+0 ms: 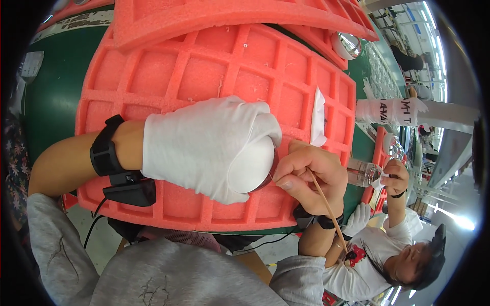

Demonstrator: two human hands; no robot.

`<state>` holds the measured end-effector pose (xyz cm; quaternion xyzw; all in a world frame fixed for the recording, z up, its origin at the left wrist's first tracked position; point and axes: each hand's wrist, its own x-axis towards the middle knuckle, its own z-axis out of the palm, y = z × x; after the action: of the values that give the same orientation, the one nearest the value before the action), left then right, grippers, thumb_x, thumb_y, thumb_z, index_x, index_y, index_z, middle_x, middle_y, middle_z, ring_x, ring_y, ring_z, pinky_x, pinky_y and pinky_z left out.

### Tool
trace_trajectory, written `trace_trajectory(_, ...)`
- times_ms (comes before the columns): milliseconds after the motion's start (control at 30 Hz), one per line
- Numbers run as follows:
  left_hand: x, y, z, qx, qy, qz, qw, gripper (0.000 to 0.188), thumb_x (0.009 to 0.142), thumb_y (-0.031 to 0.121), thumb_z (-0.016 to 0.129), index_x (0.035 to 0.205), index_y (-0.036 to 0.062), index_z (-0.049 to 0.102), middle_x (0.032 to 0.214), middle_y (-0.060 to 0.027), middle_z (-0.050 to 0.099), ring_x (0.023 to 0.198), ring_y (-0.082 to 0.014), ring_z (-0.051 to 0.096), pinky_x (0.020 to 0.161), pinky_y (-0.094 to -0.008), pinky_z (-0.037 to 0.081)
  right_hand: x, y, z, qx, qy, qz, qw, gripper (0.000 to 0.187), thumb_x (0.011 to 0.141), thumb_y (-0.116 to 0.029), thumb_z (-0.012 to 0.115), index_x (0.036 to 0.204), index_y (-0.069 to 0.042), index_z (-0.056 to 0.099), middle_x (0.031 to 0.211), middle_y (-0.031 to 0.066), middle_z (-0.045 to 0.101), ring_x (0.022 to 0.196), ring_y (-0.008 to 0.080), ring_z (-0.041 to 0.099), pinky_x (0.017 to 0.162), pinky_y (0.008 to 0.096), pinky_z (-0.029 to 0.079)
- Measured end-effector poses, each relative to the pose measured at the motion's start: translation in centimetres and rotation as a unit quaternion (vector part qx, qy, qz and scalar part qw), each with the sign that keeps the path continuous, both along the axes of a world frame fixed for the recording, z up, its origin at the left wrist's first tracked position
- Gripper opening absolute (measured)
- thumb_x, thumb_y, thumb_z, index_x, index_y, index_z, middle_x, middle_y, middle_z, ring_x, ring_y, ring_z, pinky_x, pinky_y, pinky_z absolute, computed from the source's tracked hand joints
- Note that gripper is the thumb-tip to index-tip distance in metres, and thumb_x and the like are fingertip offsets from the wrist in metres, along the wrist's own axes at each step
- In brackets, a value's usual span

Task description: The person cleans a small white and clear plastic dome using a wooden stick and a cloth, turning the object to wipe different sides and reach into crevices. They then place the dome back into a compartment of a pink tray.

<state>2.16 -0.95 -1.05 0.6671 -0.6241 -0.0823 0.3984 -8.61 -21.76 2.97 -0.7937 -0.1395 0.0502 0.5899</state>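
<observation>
My left hand [212, 145], in a white glove, is closed around a round object with a smooth white face [252, 166]. A thin reddish see-through edge shows along its right side; the object's kind I cannot make out. At that edge my bare right hand [317, 176] has its thumb and forefinger pinched together. A thin wooden stick [326, 201] is held in the right hand and slants down past the wrist. Whatever the fingertips pinch is too small to tell. Both hands are above a red foam tray [204, 76] with square pockets.
Another foam tray [229, 13] overlaps the far edge, near a shiny rounded piece [347, 45]. A white paper strip [318, 117] lies on the pockets. Under the trays is a green table [58, 97]. At right, a co-worker [367, 270] handles a clear glass vessel [361, 172] beside a wrapped post [390, 111].
</observation>
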Motion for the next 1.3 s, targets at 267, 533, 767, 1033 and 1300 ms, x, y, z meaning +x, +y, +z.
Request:
trace_trajectory(267,0.0,0.2,0.2,0.005,0.007,0.0,1.0,0.041,0.063,0.027,0.085,0.091,0.0051,0.065,0.095,-0.0092,0.063,0.087,-0.0311,0.059,0.077,-0.0417,0.05,-0.2,0.0,0.1,0.028,0.027,0.018,0.999,0.015,0.086,-0.004,0.078,0.09,0.005,0.067,0.074,0.0087,0.065,0.062,0.0142,0.052,0.055,0.0279,0.038)
trace_trajectory(533,0.1,0.3,0.6,0.026,0.031,-0.002,0.999,0.051,0.063,0.028,0.087,0.102,0.0046,0.063,0.096,-0.0107,0.063,0.087,-0.0319,0.059,0.077,-0.0418,0.05,0.0,-0.2,0.4,0.039,0.039,0.064,0.996,0.015,0.086,-0.005,0.078,0.089,0.005,0.068,0.073,0.0098,0.065,0.062,0.0164,0.054,0.055,0.0287,0.039)
trace_trajectory(767,0.2,0.2,0.6,0.024,0.042,-0.003,0.999,0.053,0.063,0.028,0.088,0.104,0.0062,0.062,0.095,-0.0109,0.061,0.088,-0.0321,0.06,0.076,-0.0418,0.05,-0.1,-0.6,0.5,0.066,0.065,0.097,0.991,0.016,0.086,-0.005,0.08,0.088,0.005,0.067,0.071,0.0089,0.064,0.061,0.0176,0.054,0.053,0.0298,0.038)
trace_trajectory(1033,0.1,0.4,0.1,0.037,0.079,0.017,0.996,0.058,0.063,0.031,0.09,0.108,0.0073,0.061,0.096,-0.0108,0.058,0.087,-0.0322,0.059,0.076,-0.0421,0.049,0.5,-1.1,0.2,0.118,0.027,0.186,0.975,0.015,0.085,-0.006,0.081,0.083,0.003,0.068,0.066,0.0059,0.062,0.051,0.0176,0.05,0.047,0.0307,0.035)
trace_trajectory(1300,0.2,0.4,0.5,0.062,0.114,0.019,0.991,0.063,0.062,0.034,0.091,0.11,0.008,0.06,0.098,-0.0112,0.058,0.091,-0.0329,0.058,0.08,-0.0427,0.049,0.4,-1.6,-0.4,0.267,0.025,0.27,0.925,0.023,0.092,-0.01,0.076,0.072,-0.001,0.067,0.056,0.0023,0.054,0.041,0.0141,0.044,0.039,0.0309,0.027)
